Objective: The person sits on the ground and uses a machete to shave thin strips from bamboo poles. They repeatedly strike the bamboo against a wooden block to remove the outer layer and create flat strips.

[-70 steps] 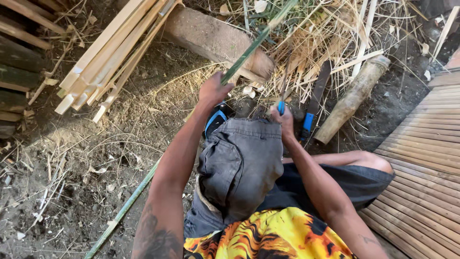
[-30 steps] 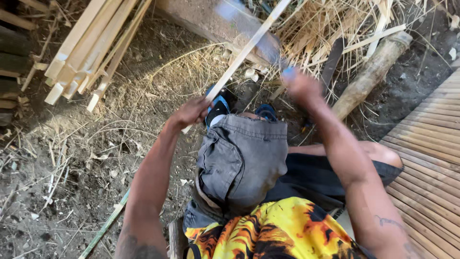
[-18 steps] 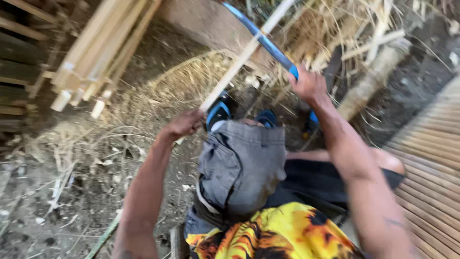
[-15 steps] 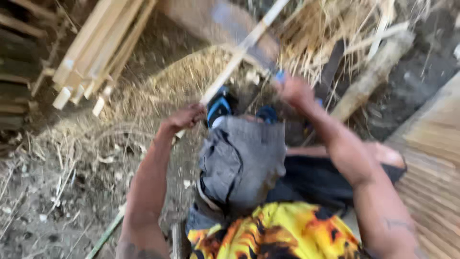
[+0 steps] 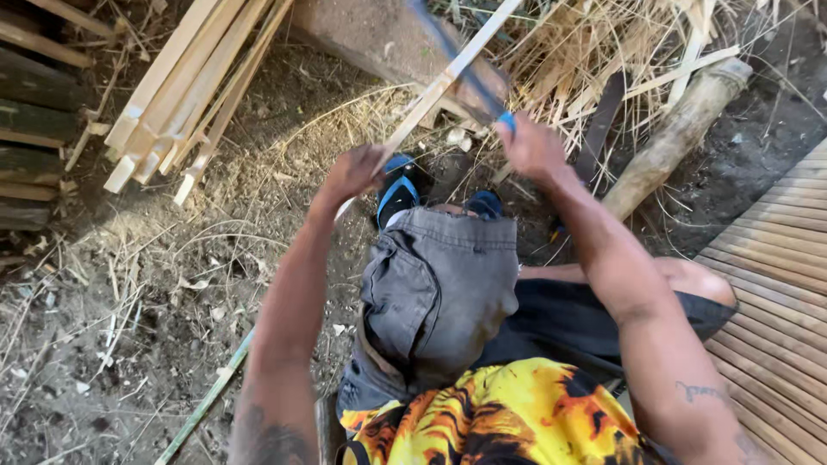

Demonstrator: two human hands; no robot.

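Note:
My left hand [image 5: 355,172] grips a long pale bamboo strip [image 5: 448,76] that slants up and to the right, out of view at the top. My right hand [image 5: 530,148] holds a blue-handled knife [image 5: 457,62] whose blurred blade lies across the strip above a wooden block [image 5: 370,34]. I sit with my knees up in grey shorts [image 5: 444,284], and a blue sandal [image 5: 398,191] shows just below my left hand.
A stack of split bamboo slats [image 5: 185,82] lies at the upper left, dark planks [image 5: 34,120] beside it. A thick bamboo stub [image 5: 676,138] and dry shavings lie at the upper right. A slatted bamboo floor [image 5: 775,284] runs along the right. A green strip [image 5: 207,400] lies on the dirt.
The green-skinned strip held earlier is replaced by a pale one raised over the block. My right hand has swung the knife up and down against it; the blade now crosses the strip.

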